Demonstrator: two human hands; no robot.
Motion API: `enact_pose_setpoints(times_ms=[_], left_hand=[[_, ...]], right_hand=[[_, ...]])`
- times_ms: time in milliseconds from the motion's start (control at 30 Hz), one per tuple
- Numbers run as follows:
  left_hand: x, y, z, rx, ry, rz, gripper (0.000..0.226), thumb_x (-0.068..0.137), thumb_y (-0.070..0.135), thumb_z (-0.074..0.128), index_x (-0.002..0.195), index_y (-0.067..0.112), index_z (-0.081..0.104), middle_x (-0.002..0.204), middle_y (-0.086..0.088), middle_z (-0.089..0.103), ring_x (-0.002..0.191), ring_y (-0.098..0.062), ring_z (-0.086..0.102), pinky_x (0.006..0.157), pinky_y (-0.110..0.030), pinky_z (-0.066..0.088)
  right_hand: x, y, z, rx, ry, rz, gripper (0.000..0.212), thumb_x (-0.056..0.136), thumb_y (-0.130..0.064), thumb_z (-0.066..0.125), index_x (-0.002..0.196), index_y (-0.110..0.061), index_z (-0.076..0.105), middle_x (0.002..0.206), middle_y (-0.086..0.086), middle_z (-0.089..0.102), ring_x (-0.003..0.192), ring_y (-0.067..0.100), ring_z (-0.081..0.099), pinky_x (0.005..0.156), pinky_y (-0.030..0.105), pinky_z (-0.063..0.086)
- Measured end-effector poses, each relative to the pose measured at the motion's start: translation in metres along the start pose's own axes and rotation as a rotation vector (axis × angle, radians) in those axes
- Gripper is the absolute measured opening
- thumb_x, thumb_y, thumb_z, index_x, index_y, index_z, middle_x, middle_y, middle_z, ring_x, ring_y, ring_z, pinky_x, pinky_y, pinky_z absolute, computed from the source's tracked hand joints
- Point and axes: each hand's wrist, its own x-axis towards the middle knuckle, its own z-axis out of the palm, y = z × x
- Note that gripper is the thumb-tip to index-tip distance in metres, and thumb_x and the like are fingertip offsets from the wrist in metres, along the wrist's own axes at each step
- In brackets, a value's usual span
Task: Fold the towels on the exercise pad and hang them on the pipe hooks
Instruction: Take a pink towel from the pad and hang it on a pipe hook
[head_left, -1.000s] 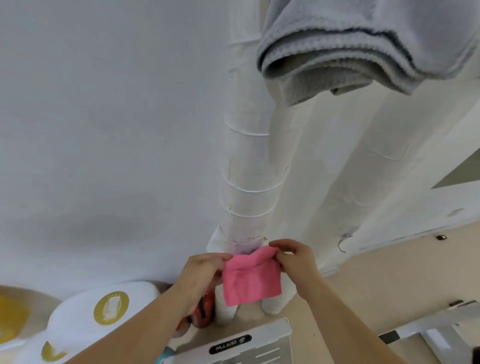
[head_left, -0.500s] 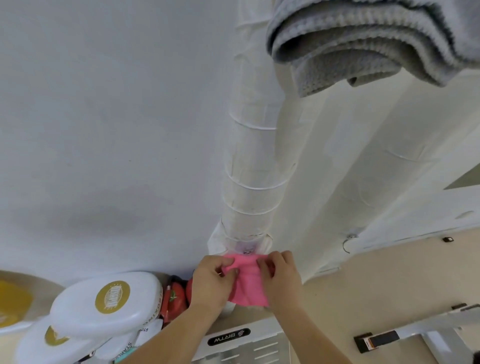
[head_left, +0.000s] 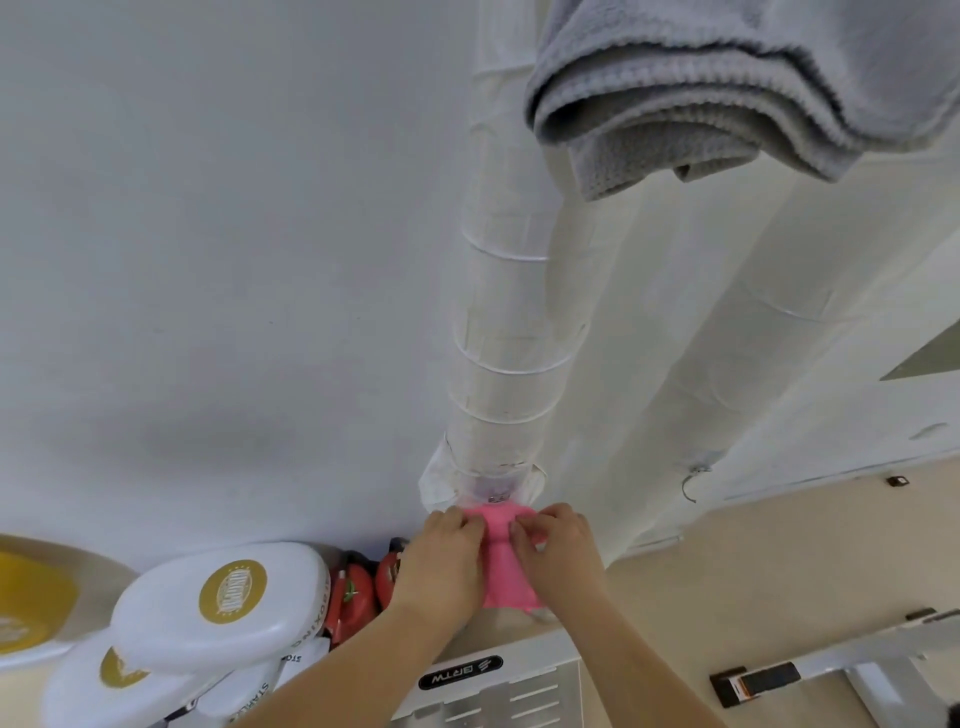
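Towel (head_left: 503, 569) pinched: left hand (head_left: 442, 564), right hand (head_left: 562, 558); edges hidden.

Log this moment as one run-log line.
step: hanging | pink towel: held at lower end of pipe | left hand: pinches towel top | right hand: pinches towel top | grey towel: hangs higher up

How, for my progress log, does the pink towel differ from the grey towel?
The pink towel sits low on the pipe, gripped by the left hand and right hand; the grey towel hangs high, untouched. The pink towel looks thin and bunched; the grey towel shows thick, layered folds. Both are soft cloth towels near the pipe.
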Motion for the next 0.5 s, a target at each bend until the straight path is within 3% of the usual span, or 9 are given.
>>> enact_pose_setpoints(times_ms=[67,167,267,400,500], left_hand=[[-0.011,-0.001,0.002,-0.025,-0.043,0.028,0.049,0.099,0.036,0.046,0.147,0.024,0.046,0.134,0.003,0.055,0.117,-0.021,0.051,0.093,-0.036,0.052],[-0.020,-0.005,0.006,-0.075,-0.065,0.028,0.064,0.096,0.044,0.050,0.155,0.024,0.034,0.136,0.002,0.044,0.121,-0.019,0.045,0.096,-0.034,0.051],[-0.015,-0.009,0.005,-0.066,-0.015,0.028,0.060,0.092,0.046,0.054,0.148,0.025,0.043,0.132,0.002,0.042,0.122,-0.019,0.042,0.091,-0.034,0.054],[-0.003,-0.006,0.003,0.020,-0.041,0.042,0.053,0.094,0.044,0.052,0.141,0.021,0.051,0.134,0.001,0.049,0.125,-0.020,0.043,0.094,-0.033,0.051],[-0.004,-0.004,0.010,-0.006,-0.064,0.006,0.052,0.098,0.043,0.049,0.144,0.020,0.048,0.134,0.002,0.050,0.123,-0.018,0.047,0.094,-0.033,0.051]], right_hand=[[0.001,-0.001,-0.005,-0.022,0.038,-0.040,0.021,0.096,-0.038,0.063,0.099,-0.022,0.076,0.098,-0.009,0.051,0.100,0.014,0.048,0.084,0.025,0.044],[-0.002,-0.005,-0.002,-0.029,0.091,-0.140,0.016,0.095,-0.030,0.064,0.103,-0.021,0.075,0.102,-0.008,0.061,0.092,0.013,0.053,0.081,0.027,0.048],[-0.006,-0.005,0.000,0.014,-0.014,-0.146,0.031,0.091,-0.025,0.064,0.120,-0.022,0.073,0.111,-0.009,0.065,0.093,0.013,0.064,0.088,0.030,0.054],[-0.006,0.002,-0.010,0.056,-0.244,-0.119,0.058,0.085,-0.019,0.068,0.142,-0.021,0.057,0.122,-0.015,0.051,0.095,0.004,0.058,0.081,0.002,0.040],[-0.003,0.002,-0.008,-0.003,-0.208,-0.152,0.057,0.082,-0.016,0.067,0.138,-0.022,0.059,0.124,-0.010,0.058,0.095,0.007,0.061,0.082,0.007,0.042]])
